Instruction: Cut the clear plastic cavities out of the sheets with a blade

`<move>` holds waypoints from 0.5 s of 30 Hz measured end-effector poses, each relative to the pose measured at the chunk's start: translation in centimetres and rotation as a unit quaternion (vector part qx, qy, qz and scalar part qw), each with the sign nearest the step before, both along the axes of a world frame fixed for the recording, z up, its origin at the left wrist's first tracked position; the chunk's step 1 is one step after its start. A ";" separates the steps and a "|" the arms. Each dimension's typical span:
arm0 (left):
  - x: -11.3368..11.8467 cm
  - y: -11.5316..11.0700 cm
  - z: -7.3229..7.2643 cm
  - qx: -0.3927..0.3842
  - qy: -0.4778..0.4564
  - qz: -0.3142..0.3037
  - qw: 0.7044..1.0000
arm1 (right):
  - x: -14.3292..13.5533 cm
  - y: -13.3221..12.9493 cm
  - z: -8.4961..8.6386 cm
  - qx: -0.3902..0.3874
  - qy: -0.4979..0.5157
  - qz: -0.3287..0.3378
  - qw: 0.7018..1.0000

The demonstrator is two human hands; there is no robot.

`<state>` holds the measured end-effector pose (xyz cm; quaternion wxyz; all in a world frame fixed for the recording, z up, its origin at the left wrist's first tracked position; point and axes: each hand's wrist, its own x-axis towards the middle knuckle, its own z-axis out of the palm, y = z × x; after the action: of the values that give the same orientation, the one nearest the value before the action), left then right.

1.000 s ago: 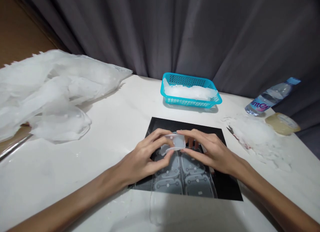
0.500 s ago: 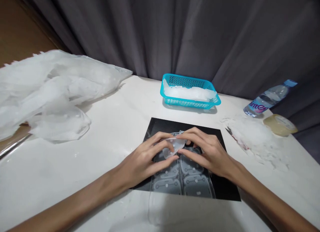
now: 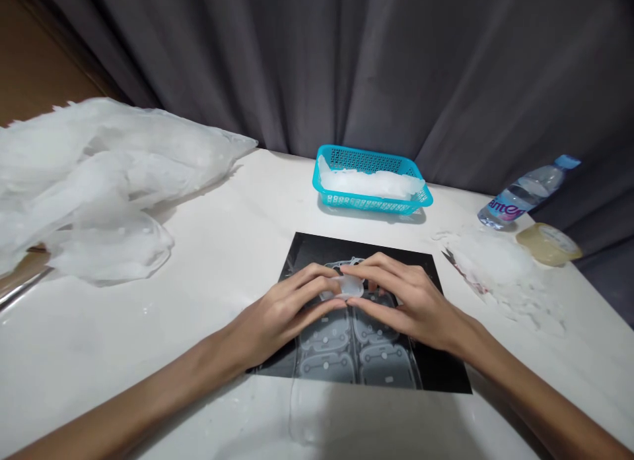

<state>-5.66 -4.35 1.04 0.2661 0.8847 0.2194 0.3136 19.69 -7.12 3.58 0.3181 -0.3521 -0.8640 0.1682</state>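
A small translucent whitish plastic piece (image 3: 351, 286) is pinched between the fingertips of both hands. My left hand (image 3: 292, 305) grips its left side, with the fingers curled round it. Closed on the right side is my right hand (image 3: 403, 295), thumb below and fingers above. Fingers cover part of the piece's outline. Beneath the hands lies a clear moulded sheet (image 3: 329, 367) with several rounded, rectangular shapes. Most of that sheet rests on a black mat (image 3: 440, 374), and its near end reaches past the mat onto the white table (image 3: 222, 407).
Behind the mat stands a blue basket (image 3: 371, 204) holding whitish translucent pieces. Large translucent plastic bags (image 3: 113, 183) fill the left. To the right are a tilted-looking water bottle (image 3: 528, 193), a tape roll (image 3: 549, 243), a pointed cutting tool (image 3: 465, 272) and a heap of whitish scraps (image 3: 500, 265).
The plastic piece has turned between my fingers and now shows a narrower face. Both hands remain over the sheet, and the whole view has shifted slightly.
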 end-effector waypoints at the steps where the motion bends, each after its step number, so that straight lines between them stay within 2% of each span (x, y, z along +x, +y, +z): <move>1: 0.0 0.0 0.0 -0.006 0.003 -0.007 1.000 | 0.0 -0.1 0.0 -0.004 -0.004 0.003 1.000; 5: -0.1 0.1 0.1 -0.024 0.008 -0.013 1.000 | 0.0 -0.3 0.5 -0.015 -0.027 0.016 0.999; 15: -0.1 -0.1 -0.3 -0.038 0.018 0.026 0.999 | 0.3 -0.1 1.0 -0.018 -0.033 0.006 0.999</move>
<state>-5.75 -4.46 0.70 0.2876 0.8733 0.2587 0.2961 20.03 -7.24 4.60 0.2817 -0.3584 -0.8729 0.1739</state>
